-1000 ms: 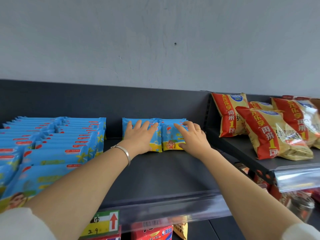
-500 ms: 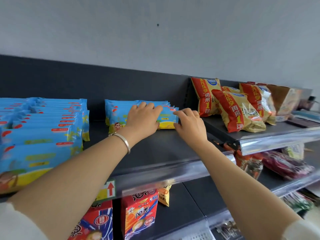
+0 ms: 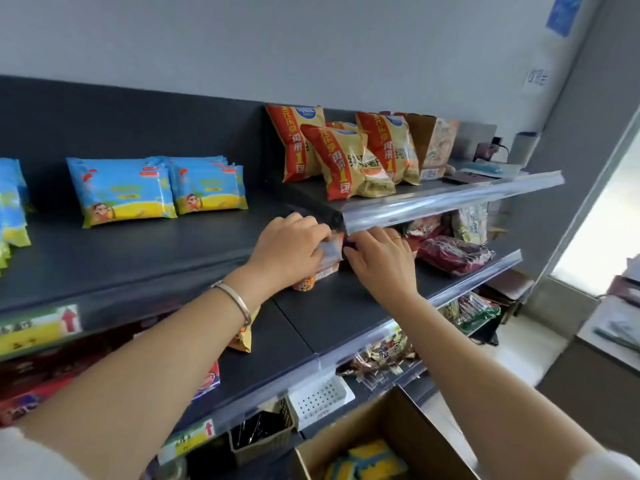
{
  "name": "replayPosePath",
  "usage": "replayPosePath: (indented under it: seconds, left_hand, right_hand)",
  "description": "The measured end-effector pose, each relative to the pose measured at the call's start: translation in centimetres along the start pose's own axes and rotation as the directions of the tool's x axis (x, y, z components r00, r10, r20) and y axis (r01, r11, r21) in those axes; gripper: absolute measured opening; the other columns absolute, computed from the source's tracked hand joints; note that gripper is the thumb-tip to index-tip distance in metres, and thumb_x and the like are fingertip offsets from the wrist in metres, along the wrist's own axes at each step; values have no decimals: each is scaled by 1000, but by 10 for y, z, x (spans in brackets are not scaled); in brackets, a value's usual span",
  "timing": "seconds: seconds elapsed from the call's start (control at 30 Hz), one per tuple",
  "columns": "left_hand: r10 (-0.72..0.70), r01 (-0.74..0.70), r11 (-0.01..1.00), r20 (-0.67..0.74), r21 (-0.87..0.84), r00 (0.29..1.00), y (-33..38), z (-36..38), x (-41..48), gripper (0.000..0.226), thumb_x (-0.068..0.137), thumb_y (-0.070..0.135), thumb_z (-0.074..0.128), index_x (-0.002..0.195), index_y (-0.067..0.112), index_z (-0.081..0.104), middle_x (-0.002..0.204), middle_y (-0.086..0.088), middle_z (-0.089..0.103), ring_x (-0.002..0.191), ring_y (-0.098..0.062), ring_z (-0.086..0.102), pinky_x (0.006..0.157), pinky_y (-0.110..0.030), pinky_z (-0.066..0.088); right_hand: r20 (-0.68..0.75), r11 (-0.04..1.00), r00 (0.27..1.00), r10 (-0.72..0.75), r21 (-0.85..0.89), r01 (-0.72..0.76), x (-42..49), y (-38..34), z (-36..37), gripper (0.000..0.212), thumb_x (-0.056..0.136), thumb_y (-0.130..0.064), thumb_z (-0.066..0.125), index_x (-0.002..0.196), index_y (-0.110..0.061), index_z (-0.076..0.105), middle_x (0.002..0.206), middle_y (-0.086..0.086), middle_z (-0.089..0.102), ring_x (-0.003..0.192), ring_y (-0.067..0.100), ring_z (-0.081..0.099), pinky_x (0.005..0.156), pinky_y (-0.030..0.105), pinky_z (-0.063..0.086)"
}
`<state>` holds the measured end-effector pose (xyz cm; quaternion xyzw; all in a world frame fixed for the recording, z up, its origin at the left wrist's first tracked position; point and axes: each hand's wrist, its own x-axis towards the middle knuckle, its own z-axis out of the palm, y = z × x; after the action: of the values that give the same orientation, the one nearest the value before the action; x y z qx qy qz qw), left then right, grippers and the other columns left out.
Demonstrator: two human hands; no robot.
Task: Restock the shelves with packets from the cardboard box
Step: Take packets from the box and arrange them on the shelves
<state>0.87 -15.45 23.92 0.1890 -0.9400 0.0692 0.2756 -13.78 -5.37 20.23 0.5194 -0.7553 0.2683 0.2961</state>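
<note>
The clear price rail (image 3: 450, 199) of the right-hand shelf section juts out just above both hands and hides part of what they reach for. Yellow-and-red snack bags (image 3: 346, 157) stand on that section, and dark red packs (image 3: 453, 254) lie under it. A white perforated tray (image 3: 322, 396) and a woven basket (image 3: 259, 434) sit lower down.

The blue packets (image 3: 121, 190) now stand alone in two stacks at the back of the top shelf (image 3: 138, 258). Half a second ago both hands lay on them. Both hands have since dropped to the lower shelf (image 3: 311, 320), to the right of the blue packets. The left hand (image 3: 291, 247), with a bracelet (image 3: 235, 299) on its wrist, curls its fingers over a small orange-and-white packet (image 3: 327, 261), which is blurred. The right hand (image 3: 381, 258) keeps its fingers fairly straight, tips at that packet's edge.

The view has swung right and down. The cardboard box (image 3: 408, 420) now shows at the bottom, with blue-and-yellow packets (image 3: 367, 459) inside.
</note>
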Motion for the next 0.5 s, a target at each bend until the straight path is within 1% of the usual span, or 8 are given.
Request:
replayPosePath:
  seconds: [0.1, 0.17, 0.23, 0.3, 0.37, 0.5]
  left_hand:
    - [11, -6, 998, 87, -57, 996, 60, 34, -7, 24, 92, 32, 49, 113, 23, 58, 120, 1, 58, 113, -23, 49, 86, -36, 38]
    - [22, -11, 998, 163, -70, 986, 96, 55, -15, 25, 92, 33, 50, 115, 26, 56, 120, 3, 58, 115, -21, 49, 89, -35, 38]
    - [24, -7, 997, 237, -74, 971, 127, 75, -22, 25, 92, 33, 49, 115, 26, 56, 117, 2, 59, 112, -21, 50, 88, -34, 39]
    - [13, 8, 998, 299, -70, 954, 151, 90, -30, 25, 93, 32, 48, 115, 25, 56, 115, 1, 59, 110, -23, 51, 86, -35, 38]
    - [7, 18, 998, 359, -66, 933, 168, 103, -37, 26, 95, 32, 46, 118, 24, 56, 115, 1, 59, 110, -23, 51, 88, -37, 39]
    - [-33, 72, 995, 451, -69, 892, 184, 124, -57, 26, 95, 32, 45, 116, 23, 57, 113, 0, 59, 110, -23, 50, 91, -37, 39]
  right_hand:
    - [123, 999, 992, 31, -42, -26, -48, 52, -15, 20, 85, -33, 61, 95, -17, 67, 92, 5, 64, 90, 35, 59, 70, 39, 47]
    - [248, 999, 968, 39, -42, -29, -81, 81, -23, 24, 88, -31, 61, 106, -17, 65, 100, 6, 63, 97, 34, 56, 75, 40, 46]
    - [365, 999, 930, 40, -43, -26, -109, 105, -28, 29, 91, -31, 57, 117, -19, 61, 109, 6, 60, 104, 32, 52, 80, 40, 44]
    - [420, 999, 906, 50, -28, -42, -133, 124, -28, 31, 92, -31, 56, 120, -19, 59, 114, 6, 59, 109, 31, 51, 82, 39, 44]
    - [448, 997, 891, 75, -17, -76, -152, 139, -25, 30, 92, -31, 56, 120, -21, 59, 117, 5, 59, 112, 31, 50, 83, 40, 46]
    - [538, 994, 838, 87, 9, -108, -183, 154, -14, 30, 93, -31, 54, 120, -21, 59, 119, 6, 57, 112, 33, 50, 81, 42, 47]
